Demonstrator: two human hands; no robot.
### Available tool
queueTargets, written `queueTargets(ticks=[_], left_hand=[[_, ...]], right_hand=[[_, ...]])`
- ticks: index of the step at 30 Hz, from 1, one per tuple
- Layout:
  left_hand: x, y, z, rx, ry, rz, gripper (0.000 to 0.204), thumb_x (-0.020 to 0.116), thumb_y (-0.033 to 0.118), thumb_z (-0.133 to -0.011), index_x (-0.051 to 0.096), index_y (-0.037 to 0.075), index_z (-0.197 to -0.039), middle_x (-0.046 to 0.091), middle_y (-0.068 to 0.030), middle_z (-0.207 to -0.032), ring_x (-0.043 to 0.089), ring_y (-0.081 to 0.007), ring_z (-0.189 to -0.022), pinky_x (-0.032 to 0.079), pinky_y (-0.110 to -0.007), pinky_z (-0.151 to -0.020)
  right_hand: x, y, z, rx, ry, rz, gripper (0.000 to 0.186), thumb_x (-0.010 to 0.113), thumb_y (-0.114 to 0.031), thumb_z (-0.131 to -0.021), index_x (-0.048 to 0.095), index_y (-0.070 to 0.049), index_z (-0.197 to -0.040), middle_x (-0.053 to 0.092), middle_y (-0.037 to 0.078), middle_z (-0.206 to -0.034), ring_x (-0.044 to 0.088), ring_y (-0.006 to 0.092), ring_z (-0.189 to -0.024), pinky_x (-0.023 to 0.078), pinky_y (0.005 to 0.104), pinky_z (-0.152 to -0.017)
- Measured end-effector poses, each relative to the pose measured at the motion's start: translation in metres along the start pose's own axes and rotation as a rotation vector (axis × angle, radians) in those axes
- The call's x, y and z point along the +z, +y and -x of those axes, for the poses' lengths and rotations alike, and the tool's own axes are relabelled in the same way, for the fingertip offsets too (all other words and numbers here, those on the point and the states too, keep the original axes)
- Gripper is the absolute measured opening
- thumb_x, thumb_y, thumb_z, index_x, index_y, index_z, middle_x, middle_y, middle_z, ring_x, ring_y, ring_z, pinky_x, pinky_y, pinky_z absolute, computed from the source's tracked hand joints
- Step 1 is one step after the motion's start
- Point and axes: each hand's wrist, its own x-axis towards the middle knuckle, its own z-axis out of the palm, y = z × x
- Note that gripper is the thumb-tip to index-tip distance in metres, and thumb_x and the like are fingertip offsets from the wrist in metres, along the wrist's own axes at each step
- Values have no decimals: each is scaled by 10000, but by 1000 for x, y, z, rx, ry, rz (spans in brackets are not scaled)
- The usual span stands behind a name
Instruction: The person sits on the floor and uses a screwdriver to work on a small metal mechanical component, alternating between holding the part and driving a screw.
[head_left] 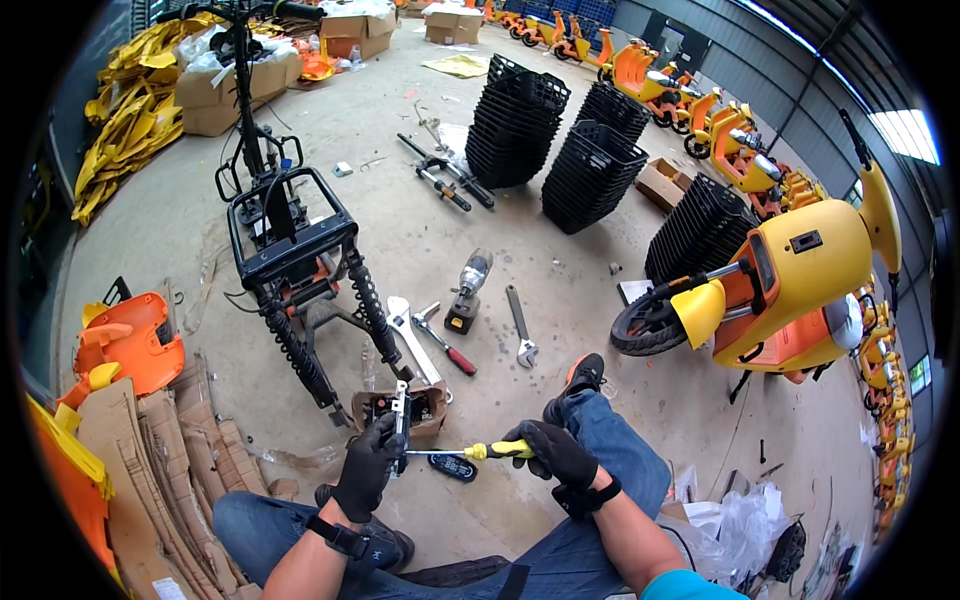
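My gloved left hand (pixel 366 460) grips a narrow silver metal piece (pixel 400 408), held upright. My gloved right hand (pixel 555 452) is closed on a yellow-handled screwdriver (pixel 490 450), its shaft level and its tip at the metal piece. A small black display unit (pixel 453 466) lies on the floor below the shaft. Behind my left hand is a cardboard box (pixel 422 410) of small parts. Farther forward lie a red-handled tool (pixel 452 350), a long light-coloured tool (pixel 410 340), a cordless drill (pixel 469 290) and an adjustable wrench (pixel 521 330).
A black scooter frame (pixel 290 250) stands ahead-left, a yellow scooter (pixel 810 270) at right. Stacked black baskets (pixel 590 180) stand ahead. Orange panels (pixel 130 340) and flattened cardboard (pixel 150 470) lie left, plastic wrapping (pixel 750 530) lower right. Rows of scooters (pixel 640 75) line the back.
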Motion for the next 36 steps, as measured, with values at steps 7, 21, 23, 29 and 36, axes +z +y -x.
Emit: queueTargets(ticks=[7, 21, 23, 29, 36], left_hand=[[3, 4, 1, 4, 12, 13, 406, 559, 184, -980, 511, 0, -1338, 568, 7, -929, 527, -62, -766, 471, -236, -687], [1, -1, -1, -15, 45, 50, 441, 610, 251, -961, 522, 21, -1326, 581, 13, -936, 548, -64, -783, 500, -237, -719], [1, -4, -3, 1, 47, 39, 447, 614, 253, -959, 521, 20, -1329, 582, 11, -937, 555, -66, -789, 502, -237, -720], [2, -2, 1, -34, 43, 65, 444, 612, 253, -959, 526, 14, -1323, 583, -2, -965, 557, -72, -792, 502, -241, -719], [1, -10, -4, -24, 88, 127, 436, 624, 177, -953, 514, 23, -1345, 575, 11, -921, 531, -62, -731, 473, -231, -630]], right_hand=[[-2, 25, -12, -202, 96, -44, 313, 697, -108, -911, 561, -38, -1184, 579, 27, -1077, 545, 74, -940, 461, 230, -802], [9, 6, -8, -131, 116, -44, 345, 534, -337, -1014, 570, -46, -1195, 617, 55, -849, 541, 81, -619, 460, 220, -585], [6, 20, -17, -183, 139, -177, 309, 607, -256, -984, 568, -32, -1193, 617, 56, -922, 554, 76, -704, 464, 214, -631], [11, 15, -14, -199, 160, -135, 367, 673, -204, -945, 542, -12, -1229, 614, 79, -1034, 614, 97, -848, 510, 228, -683], [1, 13, -6, -123, 89, 28, 429, 440, -414, -1042, 558, -58, -1250, 639, 61, -828, 601, 83, -639, 494, 219, -589]])
